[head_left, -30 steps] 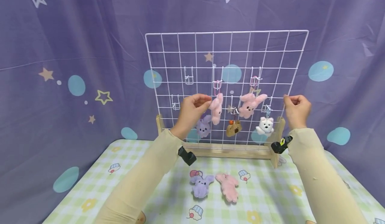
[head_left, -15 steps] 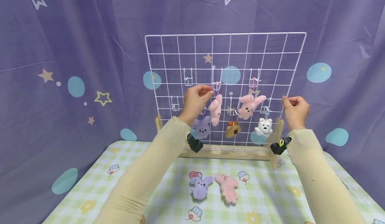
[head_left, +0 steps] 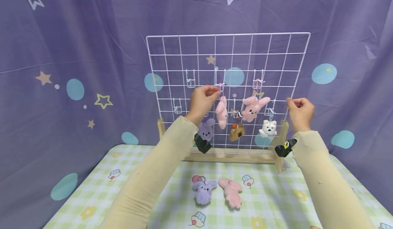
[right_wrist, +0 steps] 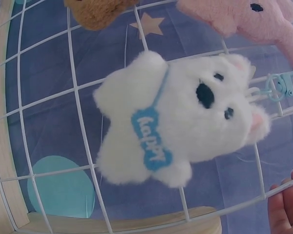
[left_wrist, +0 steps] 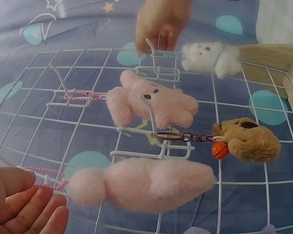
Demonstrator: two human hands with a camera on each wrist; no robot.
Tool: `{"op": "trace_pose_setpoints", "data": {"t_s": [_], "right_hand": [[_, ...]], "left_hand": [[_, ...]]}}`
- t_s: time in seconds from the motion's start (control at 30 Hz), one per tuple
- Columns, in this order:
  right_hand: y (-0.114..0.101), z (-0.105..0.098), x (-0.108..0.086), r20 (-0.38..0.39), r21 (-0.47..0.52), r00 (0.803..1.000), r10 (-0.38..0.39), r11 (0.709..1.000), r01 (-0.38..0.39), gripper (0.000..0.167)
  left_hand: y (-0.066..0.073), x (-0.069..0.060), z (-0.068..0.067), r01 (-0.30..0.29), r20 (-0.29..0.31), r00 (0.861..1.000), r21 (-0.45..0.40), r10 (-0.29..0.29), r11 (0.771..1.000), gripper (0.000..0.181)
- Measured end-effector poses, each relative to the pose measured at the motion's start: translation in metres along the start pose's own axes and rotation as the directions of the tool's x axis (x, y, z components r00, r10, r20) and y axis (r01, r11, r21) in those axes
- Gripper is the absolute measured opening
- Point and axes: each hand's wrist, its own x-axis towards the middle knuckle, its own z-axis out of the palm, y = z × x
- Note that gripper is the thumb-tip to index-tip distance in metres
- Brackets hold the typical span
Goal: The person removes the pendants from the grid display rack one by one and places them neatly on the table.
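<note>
My left hand (head_left: 202, 102) is at a hook in the middle of the white wire grid (head_left: 228, 36). Its thumb and fingers pinch the pink bead chain (left_wrist: 51, 186) of a pink plush bunny keychain (head_left: 221, 113), which hangs side-on below the fingertips. My right hand (head_left: 301, 113) pinches the right edge wire of the grid. Close to it hangs a white plush dog keychain (right_wrist: 185, 107) with a blue "happy" tag. Another pink plush bunny (head_left: 252, 109) and a brown plush keychain (left_wrist: 249, 140) with an orange bell hang between the hands.
A purple plush bunny (head_left: 206, 129) hangs partly behind my left wrist. Bare hooks (head_left: 190, 82) are on the grid's left. A purple plush (head_left: 204, 192) and a pink plush (head_left: 232, 193) lie on the checked tablecloth (head_left: 129, 188), before the wooden base (head_left: 233, 156).
My left hand has moved up and slightly right, from beside the pink bunny's body to its chain by the hook. The bunny has turned a little. My right hand stays on the grid edge.
</note>
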Motion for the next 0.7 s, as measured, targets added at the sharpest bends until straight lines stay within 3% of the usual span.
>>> {"op": "trace_pose_setpoints", "data": {"t_s": [0.33, 0.7], "right_hand": [[0.0009, -0.0007, -0.0002, 0.008, 0.002, 1.000, 0.016, 1.000, -0.016, 0.023], [-0.0004, -0.0064, 0.0021, 0.083, 0.112, 0.993, 0.081, 0.990, -0.090, 0.017]], "left_hand": [[0.0016, 0.0003, -0.0030, 0.008, 0.007, 1.000, 0.001, -0.008, 1.000, 0.015], [0.0040, 0.0017, 0.0047, 0.005, 0.018, 1.000, -0.028, -0.004, 1.000, 0.016]]}}
